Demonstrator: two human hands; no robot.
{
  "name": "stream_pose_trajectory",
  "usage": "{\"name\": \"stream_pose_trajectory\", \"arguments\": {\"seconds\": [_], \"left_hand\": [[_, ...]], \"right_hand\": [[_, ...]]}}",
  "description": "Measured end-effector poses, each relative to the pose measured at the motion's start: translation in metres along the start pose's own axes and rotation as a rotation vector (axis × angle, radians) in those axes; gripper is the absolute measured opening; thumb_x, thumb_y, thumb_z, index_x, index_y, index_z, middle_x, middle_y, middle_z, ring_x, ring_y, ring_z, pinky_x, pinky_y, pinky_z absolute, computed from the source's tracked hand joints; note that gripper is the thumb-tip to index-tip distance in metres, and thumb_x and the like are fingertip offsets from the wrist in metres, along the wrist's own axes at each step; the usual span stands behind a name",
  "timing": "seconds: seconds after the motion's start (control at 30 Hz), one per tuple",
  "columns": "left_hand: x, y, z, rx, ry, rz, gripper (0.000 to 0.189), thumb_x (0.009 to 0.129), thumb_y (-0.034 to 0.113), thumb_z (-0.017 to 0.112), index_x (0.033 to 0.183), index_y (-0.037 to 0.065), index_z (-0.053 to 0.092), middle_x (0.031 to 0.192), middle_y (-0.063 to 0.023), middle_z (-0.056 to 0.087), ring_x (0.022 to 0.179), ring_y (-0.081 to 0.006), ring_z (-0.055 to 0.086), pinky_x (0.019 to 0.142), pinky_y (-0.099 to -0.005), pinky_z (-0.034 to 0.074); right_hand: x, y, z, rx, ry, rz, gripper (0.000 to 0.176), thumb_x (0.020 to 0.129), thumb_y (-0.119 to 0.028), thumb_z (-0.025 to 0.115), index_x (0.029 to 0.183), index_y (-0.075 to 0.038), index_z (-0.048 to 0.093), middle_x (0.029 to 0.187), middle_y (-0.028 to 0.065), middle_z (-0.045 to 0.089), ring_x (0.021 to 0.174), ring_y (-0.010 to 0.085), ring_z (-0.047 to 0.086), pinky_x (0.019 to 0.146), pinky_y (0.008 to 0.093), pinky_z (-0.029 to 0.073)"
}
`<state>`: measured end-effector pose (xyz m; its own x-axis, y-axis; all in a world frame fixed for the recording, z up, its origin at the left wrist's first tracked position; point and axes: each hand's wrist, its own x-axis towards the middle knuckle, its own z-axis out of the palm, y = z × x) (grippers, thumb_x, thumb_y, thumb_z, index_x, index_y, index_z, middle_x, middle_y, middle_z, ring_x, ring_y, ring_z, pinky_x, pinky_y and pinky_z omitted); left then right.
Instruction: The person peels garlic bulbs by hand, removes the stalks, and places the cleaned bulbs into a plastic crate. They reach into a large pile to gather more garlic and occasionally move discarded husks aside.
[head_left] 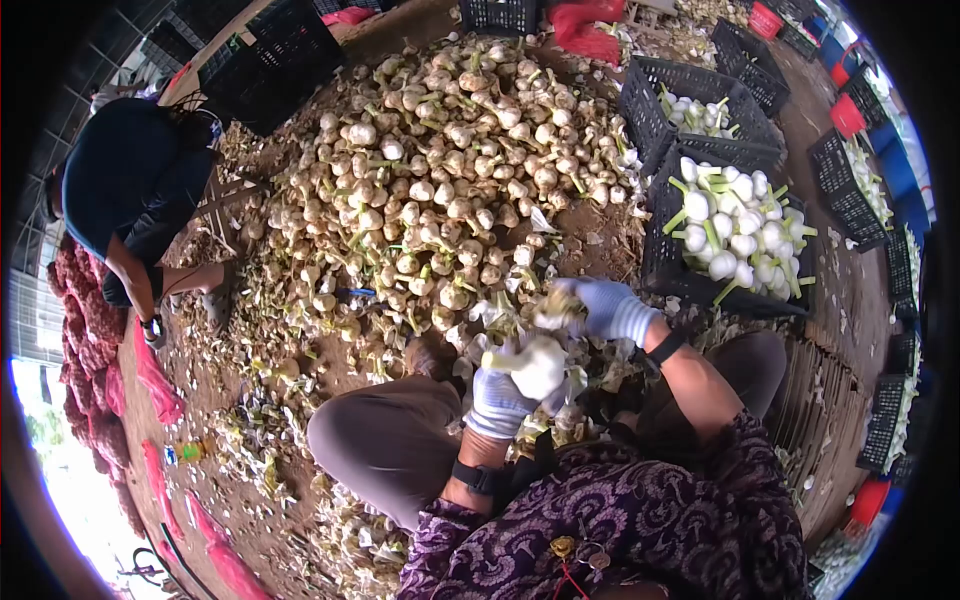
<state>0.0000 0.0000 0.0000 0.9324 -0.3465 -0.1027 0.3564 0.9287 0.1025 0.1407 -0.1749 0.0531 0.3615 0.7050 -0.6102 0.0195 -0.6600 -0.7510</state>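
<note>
My left hand (pixel 500 402), in a white-and-grey knit glove, is wrapped round a clean white garlic bulb (pixel 538 368) with its cut stem pointing left. My right hand (pixel 608 310), gloved the same way, is a little above and to the right, apart from the bulb. At its fingertips are brownish papery garlic skins (pixel 558 308), blurred by motion. In front of both hands lies a large heap of unpeeled garlic (pixel 450 170). A black crate (pixel 665 262) of white peeled bulbs stands to the right of my right hand.
Behind that crate is another black crate (pixel 640 105) with fewer bulbs. Loose skins (pixel 350 540) litter the ground around my legs. A co-worker (pixel 135 180) bends over at the left, near red net sacks (pixel 90 360). More crates (pixel 850 190) line the right side.
</note>
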Motion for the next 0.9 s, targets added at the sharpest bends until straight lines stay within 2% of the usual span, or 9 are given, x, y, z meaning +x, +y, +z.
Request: {"name": "stream_pose_trajectory", "arguments": {"seconds": [0.03,0.07,0.1,0.13,0.33,0.47,0.57,0.77,0.9], "left_hand": [[0.000,-0.007,0.016,0.378,0.285,0.167,0.063,0.078,0.040,0.064,0.122,0.001,0.043,0.114,-0.0185,0.053,0.104,-0.0344,0.052,0.091,-0.0490,0.043],[0.005,-0.002,0.048,0.103,0.378,0.101,0.054,0.084,0.037,0.058,0.121,0.001,0.044,0.112,-0.0194,0.053,0.100,-0.0324,0.055,0.081,-0.0439,0.050],[0.021,0.031,0.051,0.269,0.120,0.097,0.051,0.087,0.032,0.056,0.122,-0.002,0.042,0.109,-0.0183,0.054,0.095,-0.0272,0.058,0.072,-0.0344,0.053],[0.021,0.028,0.061,0.427,0.182,0.159,0.052,0.087,0.029,0.056,0.124,-0.003,0.039,0.108,-0.0168,0.055,0.093,-0.0237,0.058,0.070,-0.0302,0.053],[0.021,0.005,0.063,0.767,0.353,0.340,0.057,0.087,0.016,0.058,0.131,-0.006,0.031,0.109,-0.0131,0.056,0.092,-0.0160,0.057,0.069,-0.0248,0.051],[0.017,0.012,0.073,0.802,0.442,0.261,0.047,0.085,0.009,0.059,0.125,-0.006,0.040,0.099,-0.0092,0.060,0.079,-0.0108,0.058,0.067,-0.0219,0.050],[0.018,0.016,0.074,0.827,0.576,0.229,0.030,0.083,0.010,0.062,0.108,-0.006,0.055,0.083,-0.0052,0.063,0.064,-0.0071,0.057,0.059,-0.0190,0.047],[0.015,0.023,0.064,0.867,0.539,0.170,0.019,0.079,0.008,0.065,0.093,-0.004,0.060,0.071,-0.0050,0.063,0.055,-0.0082,0.057,0.049,-0.0214,0.045],[0.014,0.023,0.052,0.702,0.546,0.129,0.016,0.083,0.007,0.056,0.093,-0.005,0.060,0.072,-0.0141,0.064,0.052,-0.0212,0.062,0.044,-0.0299,0.052]], "right_hand": [[-0.012,-0.007,0.010,-0.439,0.305,0.115,0.062,0.076,-0.045,0.062,0.125,-0.014,0.041,0.133,0.0107,0.038,0.117,0.0275,0.041,0.095,0.0382,0.039],[-0.017,-0.011,0.016,-0.889,0.605,0.222,0.048,0.078,-0.040,0.060,0.116,-0.012,0.052,0.124,0.0128,0.048,0.110,0.0271,0.048,0.093,0.0369,0.041],[0.014,-0.007,0.007,-0.844,1.026,-0.028,0.033,0.073,-0.022,0.065,0.103,-0.009,0.059,0.108,0.0108,0.058,0.093,0.0259,0.057,0.082,0.0341,0.047],[0.003,-0.005,0.007,-0.641,1.067,-0.169,0.031,0.071,-0.016,0.066,0.101,-0.009,0.059,0.105,0.0099,0.059,0.089,0.0264,0.058,0.079,0.0338,0.048],[-0.046,-0.051,0.052,0.417,0.697,-0.583,0.048,0.069,-0.004,0.072,0.114,-0.002,0.055,0.114,0.0121,0.058,0.098,0.0204,0.059,0.088,0.0298,0.046],[-0.028,-0.038,0.056,0.192,0.982,-0.548,0.029,0.069,-0.002,0.071,0.097,-0.003,0.063,0.096,0.0089,0.063,0.082,0.0199,0.061,0.074,0.0290,0.049],[-0.030,-0.029,0.054,-0.266,1.001,-0.554,0.027,0.065,-0.001,0.069,0.091,-0.006,0.063,0.091,0.0109,0.062,0.078,0.0257,0.061,0.069,0.0307,0.050],[-0.029,-0.035,0.057,-0.385,0.971,-0.684,0.020,0.068,-0.002,0.063,0.087,-0.008,0.064,0.090,0.0092,0.061,0.076,0.0278,0.059,0.066,0.0353,0.050],[-0.034,-0.036,0.050,-0.330,0.960,-0.702,0.022,0.065,0.000,0.066,0.086,-0.007,0.064,0.083,0.0082,0.059,0.072,0.0264,0.058,0.063,0.0332,0.048]]}}
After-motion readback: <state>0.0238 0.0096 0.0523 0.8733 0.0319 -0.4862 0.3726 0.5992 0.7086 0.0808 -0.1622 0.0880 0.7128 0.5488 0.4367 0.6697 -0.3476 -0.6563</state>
